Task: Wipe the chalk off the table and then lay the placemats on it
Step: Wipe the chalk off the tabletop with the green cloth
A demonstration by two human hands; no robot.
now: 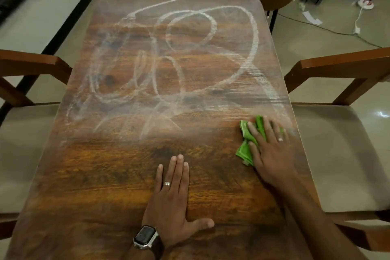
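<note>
Our right hand presses flat on the green cloth beside the chalk, perhaps smeared; our left hand lies flat on the table.

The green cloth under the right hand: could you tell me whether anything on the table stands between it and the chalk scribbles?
Nothing visible does. The right hand presses the green cloth flat on the table, and bare wood leads straight to the chalk scribbles. The left hand lies nearer, outside that path.

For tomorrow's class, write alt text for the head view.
A right hand presses a green cloth flat on a wooden table still scrawled with chalk. The left hand rests flat nearby.
</note>
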